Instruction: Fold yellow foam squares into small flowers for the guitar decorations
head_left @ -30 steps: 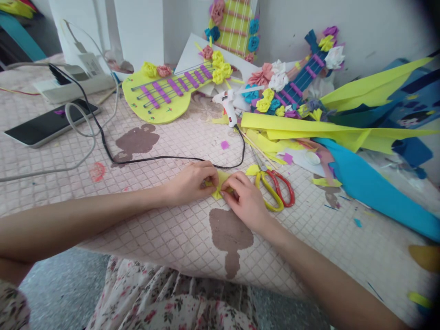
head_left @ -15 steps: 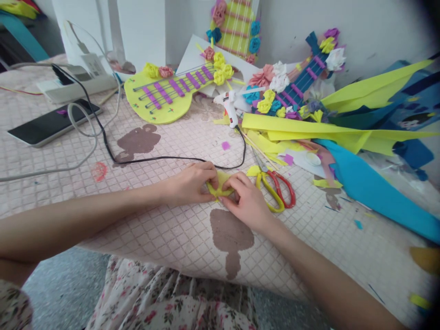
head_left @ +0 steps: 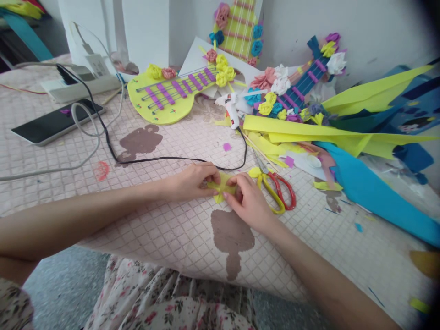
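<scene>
Between my two hands is a small piece of yellow crepe paper [head_left: 222,184], pinched at its middle and spreading a little at the sides. My left hand [head_left: 197,181] grips its left side between thumb and fingers. On the other side, my right hand [head_left: 249,199] holds the paper with thumb and forefinger, its remaining fingers curled. Just right of that hand lie scissors [head_left: 285,190] with one red and one yellow handle. A scrap of yellow paper [head_left: 255,172] touches them. The paper's underside is hidden.
A white glue gun [head_left: 231,112] lies beyond my hands, its black cord [head_left: 165,158] crossing the table. Behind are a yellow paper guitar [head_left: 165,110] and a blue one [head_left: 300,89] with paper flowers. A phone [head_left: 58,121] and power strip [head_left: 82,89] sit left; blue paper [head_left: 371,188] lies right.
My fingers have shifted slightly on the yellow paper, and more of it shows between and below the fingertips. The whole view has moved a little.
</scene>
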{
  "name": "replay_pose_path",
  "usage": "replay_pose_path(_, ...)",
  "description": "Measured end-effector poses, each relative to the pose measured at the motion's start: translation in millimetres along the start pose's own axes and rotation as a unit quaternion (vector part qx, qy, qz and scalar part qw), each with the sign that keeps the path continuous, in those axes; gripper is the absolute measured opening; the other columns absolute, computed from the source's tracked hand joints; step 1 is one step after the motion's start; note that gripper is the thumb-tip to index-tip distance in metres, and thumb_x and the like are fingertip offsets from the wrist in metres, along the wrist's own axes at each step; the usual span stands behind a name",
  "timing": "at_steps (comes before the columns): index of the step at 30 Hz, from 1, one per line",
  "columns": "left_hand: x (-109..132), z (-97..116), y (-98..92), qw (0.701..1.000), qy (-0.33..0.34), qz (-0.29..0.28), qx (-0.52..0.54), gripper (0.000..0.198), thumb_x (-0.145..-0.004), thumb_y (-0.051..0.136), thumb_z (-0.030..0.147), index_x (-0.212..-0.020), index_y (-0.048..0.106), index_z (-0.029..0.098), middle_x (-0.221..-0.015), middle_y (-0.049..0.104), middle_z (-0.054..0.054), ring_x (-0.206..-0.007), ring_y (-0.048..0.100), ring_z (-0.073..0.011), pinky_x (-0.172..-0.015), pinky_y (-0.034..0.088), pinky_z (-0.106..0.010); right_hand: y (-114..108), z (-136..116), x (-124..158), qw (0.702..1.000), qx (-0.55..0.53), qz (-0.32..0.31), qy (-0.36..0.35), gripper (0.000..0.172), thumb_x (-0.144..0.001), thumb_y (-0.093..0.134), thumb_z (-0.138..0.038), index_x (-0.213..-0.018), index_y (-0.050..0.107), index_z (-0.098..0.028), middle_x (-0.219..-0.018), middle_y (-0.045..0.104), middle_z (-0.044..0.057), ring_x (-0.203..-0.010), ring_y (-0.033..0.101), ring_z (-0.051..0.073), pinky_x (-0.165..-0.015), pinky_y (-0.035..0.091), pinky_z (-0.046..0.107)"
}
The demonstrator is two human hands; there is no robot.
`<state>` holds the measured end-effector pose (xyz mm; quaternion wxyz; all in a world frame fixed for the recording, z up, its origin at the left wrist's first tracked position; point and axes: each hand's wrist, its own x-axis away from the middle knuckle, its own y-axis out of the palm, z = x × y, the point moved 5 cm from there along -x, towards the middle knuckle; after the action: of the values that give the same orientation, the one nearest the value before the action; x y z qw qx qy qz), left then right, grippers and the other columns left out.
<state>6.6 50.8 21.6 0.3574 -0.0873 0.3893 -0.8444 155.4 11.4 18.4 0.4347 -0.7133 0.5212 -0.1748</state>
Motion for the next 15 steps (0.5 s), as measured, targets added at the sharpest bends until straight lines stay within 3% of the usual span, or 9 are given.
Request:
replay_pose_path(3, -0.1, -0.7, 0.2, 1.0, 0.002, -0.002, 0.011, 0.009, -0.081, 0.058, 0.022, -0.086, 0.06, 0.015, -0.088, 0.058, -0.004, -0.075, 0.053, -0.0123, -0.066, 0.042, -0.023, 0.7, 2.2, -0.8, 1.0, -0.017, -0.012, -0.003, 0.006, -0.084, 0.055, -0.017, -0.087, 0.051, -0.021, -0.09, 0.051, 0.004, -0.07, 0.051, 0.015, -0.066, 0.044, 0.031)
replay_pose_path(7, 0.2, -2.4, 0.1, 0.999, 0.018, -0.028, 0.036, 0.004, -0.078, 0.06, 0.018, -0.077, 0.062, 0.015, -0.092, 0.057, -0.005, -0.078, 0.054, -0.0123, -0.069, 0.044, -0.024, -1.3, 4.3, -0.3, 0.994, -0.081, -0.075, -0.017, 0.009, -0.081, 0.057, -0.011, -0.081, 0.054, -0.02, -0.093, 0.05, 0.002, -0.062, 0.047, 0.009, -0.06, 0.043, 0.026)
replay_pose_path(11, 1.0, -2.9, -1.1, 0.995, 0.033, -0.066, 0.069, 0.003, -0.077, 0.063, 0.016, -0.076, 0.066, 0.016, -0.099, 0.055, -0.005, -0.088, 0.055, -0.0136, -0.072, 0.047, -0.022, -6.4, 4.0, 2.3, 0.982, -0.125, -0.133, -0.042, 0.014, -0.079, 0.056, -0.006, -0.082, 0.059, -0.02, -0.102, 0.049, 0.002, -0.065, 0.048, 0.008, -0.06, 0.043, 0.024)
replay_pose_path(15, 0.9, -4.0, -4.4, 0.994, 0.037, -0.076, 0.069, 0.006, -0.077, 0.063, 0.015, -0.075, 0.068, 0.017, -0.1, 0.056, -0.005, -0.093, 0.055, -0.0142, -0.075, 0.048, -0.023, -8.8, 4.5, 3.8, 0.98, -0.13, -0.146, -0.034, 0.009, -0.081, 0.059, -0.011, -0.082, 0.059, -0.02, -0.105, 0.049, 0.003, -0.067, 0.049, 0.008, -0.061, 0.044, 0.025)
